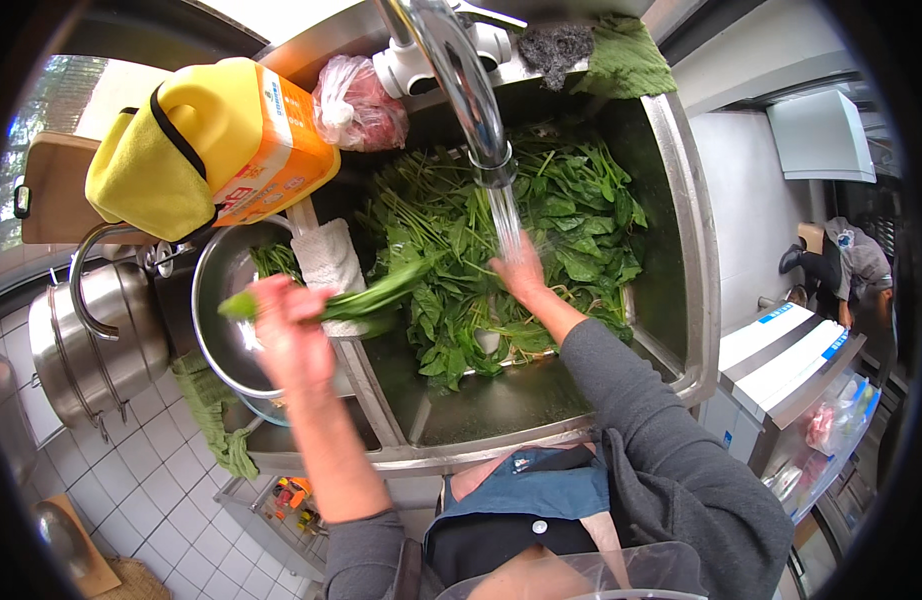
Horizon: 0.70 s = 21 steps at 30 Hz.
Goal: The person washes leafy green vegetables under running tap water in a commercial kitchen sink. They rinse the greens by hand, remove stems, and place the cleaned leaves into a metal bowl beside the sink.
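My left hand (292, 330), blurred, grips a bunch of leafy greens (386, 289) above a stainless steel bowl (210, 349) and the divider (371, 390) between two sink basins. The bunch's leafy end points toward the right basin. Beneath the running faucet (480, 112), water falls onto my right hand (521, 274). That hand is over a large heap of green leaves and stems (581, 202) in the right basin (498, 412). Water and leaves hide its fingertips, so its grip is unclear. More green stems (273, 259) lie inside the bowl.
A yellow jug (236, 97) draped with a yellow cloth (142, 176) stands behind the bowl, beside a tied plastic bag (360, 105). A white cloth (330, 262) covers part of the divider. At left is a large steel pot (101, 345). Another person (858, 259) bends at far right.
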Available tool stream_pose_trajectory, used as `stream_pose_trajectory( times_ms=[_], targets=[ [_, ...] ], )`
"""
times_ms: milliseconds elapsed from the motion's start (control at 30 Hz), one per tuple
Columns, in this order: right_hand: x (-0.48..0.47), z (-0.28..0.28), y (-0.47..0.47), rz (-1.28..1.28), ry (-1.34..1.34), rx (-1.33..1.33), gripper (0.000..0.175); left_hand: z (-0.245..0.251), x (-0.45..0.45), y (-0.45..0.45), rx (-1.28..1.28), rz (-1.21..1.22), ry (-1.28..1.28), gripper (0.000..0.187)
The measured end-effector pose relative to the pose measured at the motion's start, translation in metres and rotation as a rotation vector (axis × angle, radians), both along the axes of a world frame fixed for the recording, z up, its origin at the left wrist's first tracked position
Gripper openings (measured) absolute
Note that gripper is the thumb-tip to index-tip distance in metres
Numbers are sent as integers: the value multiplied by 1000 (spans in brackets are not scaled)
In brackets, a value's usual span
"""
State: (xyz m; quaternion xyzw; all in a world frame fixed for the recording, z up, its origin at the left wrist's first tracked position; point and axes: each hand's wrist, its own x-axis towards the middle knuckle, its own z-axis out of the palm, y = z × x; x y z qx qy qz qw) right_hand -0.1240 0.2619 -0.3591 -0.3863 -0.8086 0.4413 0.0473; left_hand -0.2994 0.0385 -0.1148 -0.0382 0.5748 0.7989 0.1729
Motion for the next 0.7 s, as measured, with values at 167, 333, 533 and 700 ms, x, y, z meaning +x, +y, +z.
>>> stream_pose_trajectory(
  times_ms=[167,333,533,700],
  targets=[
    [3,-5,15,29,-13,49,31,85,-64,-93,-289,266,537,29],
    [6,4,3,33,53,-5,27,2,-92,-92,-1564,177,766,40],
    [22,-2,-12,277,-53,203,20,-91,58,38,-1127,-494,469,15],
    [20,-4,-4,93,36,172,26,-190,66,106,-1331,-793,1176,17]
  ],
)
